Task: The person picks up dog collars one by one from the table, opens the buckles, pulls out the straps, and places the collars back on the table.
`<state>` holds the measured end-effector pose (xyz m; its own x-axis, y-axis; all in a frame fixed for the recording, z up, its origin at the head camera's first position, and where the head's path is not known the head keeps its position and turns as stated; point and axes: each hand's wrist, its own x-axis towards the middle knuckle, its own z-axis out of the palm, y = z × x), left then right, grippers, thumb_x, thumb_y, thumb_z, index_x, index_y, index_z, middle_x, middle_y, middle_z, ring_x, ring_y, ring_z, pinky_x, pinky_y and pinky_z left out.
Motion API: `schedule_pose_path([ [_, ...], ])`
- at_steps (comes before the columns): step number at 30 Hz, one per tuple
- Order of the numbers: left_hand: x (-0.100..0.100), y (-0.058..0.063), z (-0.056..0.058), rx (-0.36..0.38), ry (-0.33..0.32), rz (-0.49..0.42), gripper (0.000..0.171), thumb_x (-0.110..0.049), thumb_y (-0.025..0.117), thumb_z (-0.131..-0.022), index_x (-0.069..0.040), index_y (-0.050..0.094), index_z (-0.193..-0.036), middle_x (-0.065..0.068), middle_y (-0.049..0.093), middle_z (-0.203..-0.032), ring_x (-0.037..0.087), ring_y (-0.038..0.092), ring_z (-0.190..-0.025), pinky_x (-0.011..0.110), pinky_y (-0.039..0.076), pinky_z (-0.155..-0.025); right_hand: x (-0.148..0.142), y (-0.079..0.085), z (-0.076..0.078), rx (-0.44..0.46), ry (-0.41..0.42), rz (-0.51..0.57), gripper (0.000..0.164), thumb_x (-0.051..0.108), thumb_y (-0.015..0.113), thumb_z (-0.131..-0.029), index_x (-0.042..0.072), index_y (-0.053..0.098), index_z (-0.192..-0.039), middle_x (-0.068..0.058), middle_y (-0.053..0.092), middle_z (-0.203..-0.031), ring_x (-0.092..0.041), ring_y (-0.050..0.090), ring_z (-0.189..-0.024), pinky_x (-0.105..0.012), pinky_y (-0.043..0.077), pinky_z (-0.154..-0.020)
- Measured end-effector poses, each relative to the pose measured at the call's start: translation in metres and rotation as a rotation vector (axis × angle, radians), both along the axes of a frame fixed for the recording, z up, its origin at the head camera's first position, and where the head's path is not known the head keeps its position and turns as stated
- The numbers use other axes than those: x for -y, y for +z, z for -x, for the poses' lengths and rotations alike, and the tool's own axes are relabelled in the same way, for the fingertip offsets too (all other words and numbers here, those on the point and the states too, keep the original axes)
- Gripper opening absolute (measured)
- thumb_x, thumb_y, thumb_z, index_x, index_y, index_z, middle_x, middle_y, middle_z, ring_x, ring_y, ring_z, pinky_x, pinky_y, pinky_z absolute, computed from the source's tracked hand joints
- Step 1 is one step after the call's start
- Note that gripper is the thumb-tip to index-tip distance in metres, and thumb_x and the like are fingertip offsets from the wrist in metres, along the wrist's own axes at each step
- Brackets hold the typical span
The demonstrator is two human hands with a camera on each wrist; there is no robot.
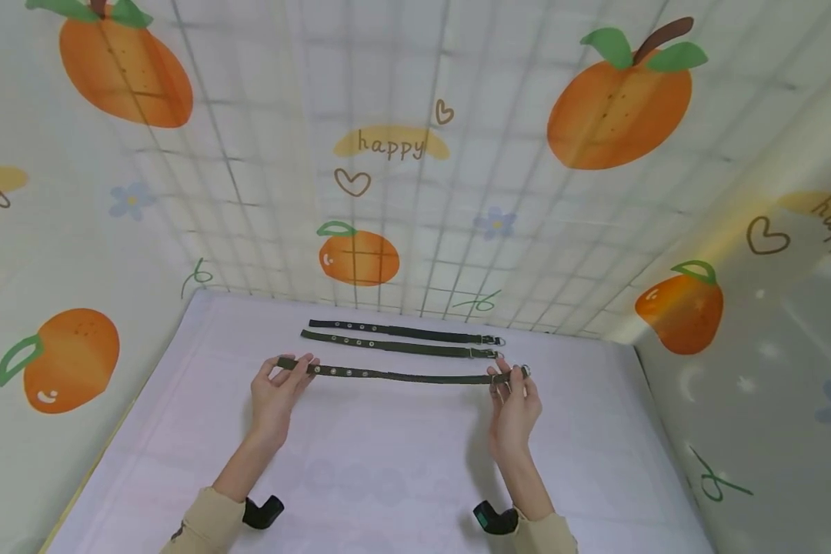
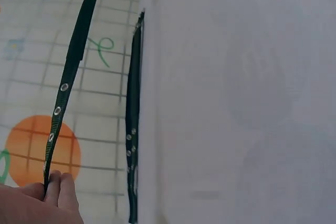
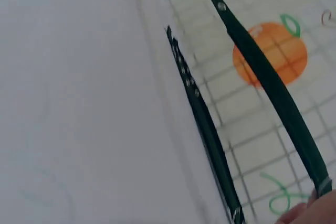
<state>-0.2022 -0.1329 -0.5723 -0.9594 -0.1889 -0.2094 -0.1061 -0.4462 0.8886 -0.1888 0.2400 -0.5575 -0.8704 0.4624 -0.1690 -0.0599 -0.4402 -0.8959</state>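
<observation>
A dark green collar point(image 1: 408, 378) with metal eyelets is stretched level between my two hands. My left hand point(image 1: 274, 400) pinches its eyelet end between thumb and fingers. At the other end, my right hand point(image 1: 516, 414) grips the collar by its buckle, and a metal ring shows past the fingertips. Seen from the left wrist, the held collar point(image 2: 73, 51) is raised off the table. Behind it, two similar collars lie side by side on the table, the farther collar point(image 1: 432, 335) and the nearer collar point(image 1: 422, 350), both with buckles to the right.
A white-covered table point(image 1: 388, 462) spreads under the hands. Printed curtains with oranges close it in at the back point(image 1: 388, 208), left and right, with a wire grid showing through the back one. Each wrist wears a black device point(image 1: 263, 512).
</observation>
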Motion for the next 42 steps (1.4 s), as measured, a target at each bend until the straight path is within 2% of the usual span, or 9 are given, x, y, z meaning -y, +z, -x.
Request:
schedule_pose_path([
  [6, 0.004, -0.018, 0.009, 0.078, -0.038, 0.057, 0.04, -0.008, 0.059, -0.111, 0.007, 0.038, -0.142, 0.036, 0.06, -0.148, 0.007, 0.078, -0.109, 0.036, 0.057, -0.112, -0.02, 0.004, 0.014, 0.174, 0.106, -0.258, 0.032, 0.028, 0.058, -0.113, 0.003, 0.054, -0.133, -0.007, 0.075, -0.138, -0.008, 0.079, -0.094, -0.022, 0.059, -0.085],
  [9, 0.009, -0.026, 0.013, 0.085, -0.067, 0.118, 0.042, -0.009, 0.055, -0.113, 0.009, 0.038, -0.146, 0.038, 0.057, -0.15, 0.011, 0.077, -0.113, 0.037, 0.057, -0.112, -0.028, -0.008, 0.022, 0.269, 0.125, -0.389, 0.039, 0.033, 0.062, -0.111, 0.004, 0.057, -0.135, -0.012, 0.072, -0.139, -0.004, 0.081, -0.084, -0.022, 0.062, -0.08],
  [15, 0.02, -0.039, 0.031, 0.013, -0.115, 0.535, 0.038, -0.021, 0.069, -0.108, 0.002, 0.06, -0.138, 0.029, 0.077, -0.121, 0.032, 0.081, -0.104, 0.03, 0.066, -0.091, -0.05, -0.041, 0.038, 0.387, 0.068, -0.606, 0.052, 0.045, 0.075, -0.102, 0.008, 0.067, -0.137, -0.005, 0.085, -0.109, 0.001, 0.077, -0.069, -0.02, 0.061, -0.06],
  [18, 0.025, -0.041, 0.042, -0.006, -0.129, 0.698, 0.035, -0.027, 0.074, -0.104, -0.005, 0.068, -0.131, 0.022, 0.082, -0.105, 0.027, 0.084, -0.084, 0.031, 0.067, -0.082, -0.061, -0.05, 0.046, 0.43, 0.069, -0.678, 0.054, 0.048, 0.08, -0.097, 0.008, 0.071, -0.133, 0.003, 0.085, -0.094, -0.001, 0.075, -0.065, -0.021, 0.06, -0.056],
  [20, 0.028, -0.04, 0.049, -0.004, -0.142, 0.752, 0.033, -0.028, 0.075, -0.104, -0.007, 0.07, -0.129, 0.019, 0.083, -0.1, 0.024, 0.083, -0.077, 0.034, 0.067, -0.083, -0.067, -0.054, 0.05, 0.454, 0.08, -0.738, 0.054, 0.049, 0.08, -0.096, 0.008, 0.073, -0.131, 0.002, 0.085, -0.093, -0.003, 0.074, -0.061, -0.021, 0.058, -0.055],
  [25, 0.028, -0.04, 0.067, 0.017, -0.21, 0.778, 0.032, -0.022, 0.069, -0.108, -0.002, 0.069, -0.132, 0.023, 0.082, -0.103, 0.02, 0.083, -0.073, 0.035, 0.068, -0.081, -0.072, -0.056, 0.056, 0.488, 0.108, -0.938, 0.051, 0.048, 0.076, -0.099, 0.005, 0.075, -0.127, -0.008, 0.085, -0.097, -0.007, 0.07, -0.063, -0.015, 0.05, -0.058],
  [30, 0.028, -0.039, 0.079, 0.02, -0.233, 0.805, 0.03, -0.016, 0.069, -0.106, 0.004, 0.069, -0.129, 0.026, 0.081, -0.105, 0.018, 0.081, -0.067, 0.03, 0.067, -0.067, -0.071, -0.058, 0.06, 0.459, 0.133, -0.981, 0.041, 0.039, 0.073, -0.103, 0.001, 0.074, -0.12, -0.014, 0.084, -0.093, -0.01, 0.072, -0.058, -0.018, 0.052, -0.052],
  [36, 0.03, -0.037, 0.083, 0.034, -0.193, 0.932, 0.027, -0.018, 0.077, -0.101, 0.001, 0.076, -0.119, 0.02, 0.083, -0.09, 0.014, 0.078, -0.058, 0.027, 0.064, -0.058, -0.071, -0.059, 0.064, 0.445, 0.121, -1.089, 0.039, 0.038, 0.074, -0.102, 0.001, 0.072, -0.112, -0.011, 0.079, -0.082, -0.007, 0.06, -0.049, -0.02, 0.046, -0.055],
  [42, 0.033, -0.037, 0.083, 0.062, -0.199, 1.035, 0.028, -0.022, 0.079, -0.099, -0.001, 0.073, -0.115, 0.014, 0.083, -0.084, 0.01, 0.075, -0.055, 0.022, 0.058, -0.06, -0.073, -0.058, 0.065, 0.465, 0.172, -1.112, 0.048, 0.038, 0.073, -0.101, -0.001, 0.059, -0.125, -0.009, 0.075, -0.082, -0.011, 0.062, -0.049, -0.025, 0.046, -0.061],
])
